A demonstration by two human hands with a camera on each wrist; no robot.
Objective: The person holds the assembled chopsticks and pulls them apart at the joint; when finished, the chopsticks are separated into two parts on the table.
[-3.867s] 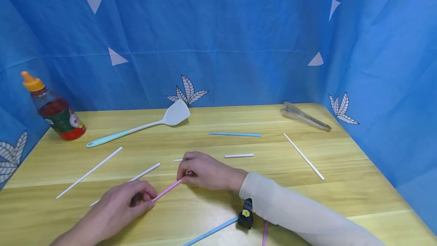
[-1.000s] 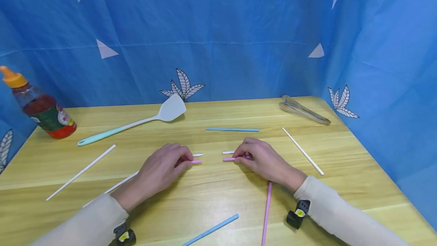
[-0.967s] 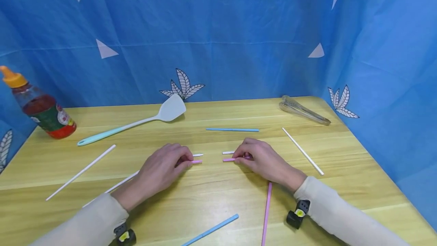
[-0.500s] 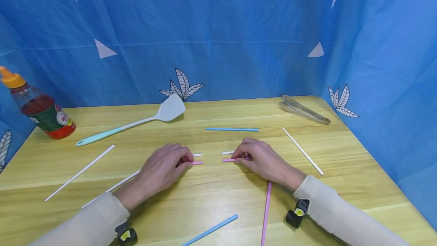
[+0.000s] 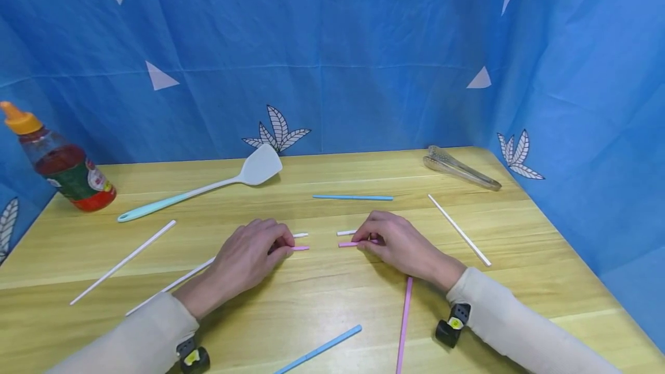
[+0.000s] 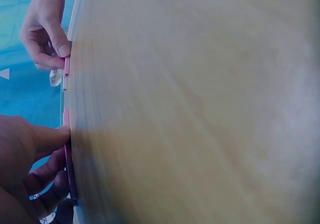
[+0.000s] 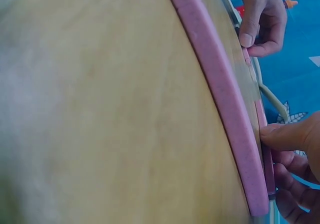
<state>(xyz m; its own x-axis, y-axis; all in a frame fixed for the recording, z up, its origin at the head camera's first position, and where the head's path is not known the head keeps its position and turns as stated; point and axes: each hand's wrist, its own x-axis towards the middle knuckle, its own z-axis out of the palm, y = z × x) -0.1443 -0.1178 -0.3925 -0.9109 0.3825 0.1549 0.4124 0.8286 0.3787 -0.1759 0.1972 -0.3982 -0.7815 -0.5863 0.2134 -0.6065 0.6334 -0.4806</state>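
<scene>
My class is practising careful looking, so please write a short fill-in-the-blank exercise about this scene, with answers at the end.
The left hand and right hand pinch sticks coloured ____.
The tongs lie near the far ____ corner of the table.
The stick nearest the tongs is coloured ____.
The main colour of the curtain behind the table is ____.
Missing words: pink; right; white; blue.

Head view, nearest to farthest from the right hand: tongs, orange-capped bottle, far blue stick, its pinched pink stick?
1. Pink stick, in the right hand
2. Far blue stick, just beyond the hand
3. Tongs, back right
4. Orange-capped bottle, far left
</scene>
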